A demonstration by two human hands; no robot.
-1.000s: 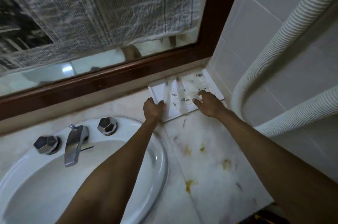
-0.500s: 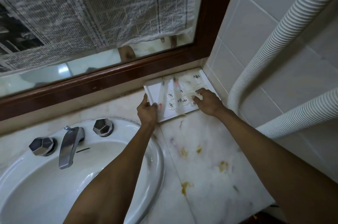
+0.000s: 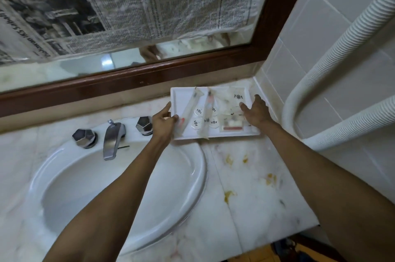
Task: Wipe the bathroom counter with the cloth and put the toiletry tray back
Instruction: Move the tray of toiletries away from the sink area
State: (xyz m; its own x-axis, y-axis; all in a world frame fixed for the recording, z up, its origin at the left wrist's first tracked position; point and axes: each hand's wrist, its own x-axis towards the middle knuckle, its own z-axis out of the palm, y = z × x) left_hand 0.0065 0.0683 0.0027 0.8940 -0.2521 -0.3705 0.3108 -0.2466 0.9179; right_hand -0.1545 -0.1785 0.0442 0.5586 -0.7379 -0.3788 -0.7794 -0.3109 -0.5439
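Note:
A white toiletry tray (image 3: 181,95) with wrapped sachets, round caps and small packets sits at the back right corner of the marble counter (image 3: 252,204), partly over the basin's rim. My left hand (image 3: 163,121) grips the tray's left edge, thumb on top. My right hand (image 3: 255,112) holds the tray's right edge, fingers spread over its inside. Yellow-brown stains (image 3: 229,195) dot the counter in front of the tray. No cloth is in view.
A white basin (image 3: 119,186) with a chrome tap (image 3: 112,140) and two faceted knobs fills the left. A wood-framed mirror (image 3: 149,73) covered with newspaper stands behind. White ribbed hoses (image 3: 333,52) curve along the tiled right wall.
Both hands have shifted outward to the tray's two side edges, and the tray has turned squarer to the mirror and moved slightly toward the basin.

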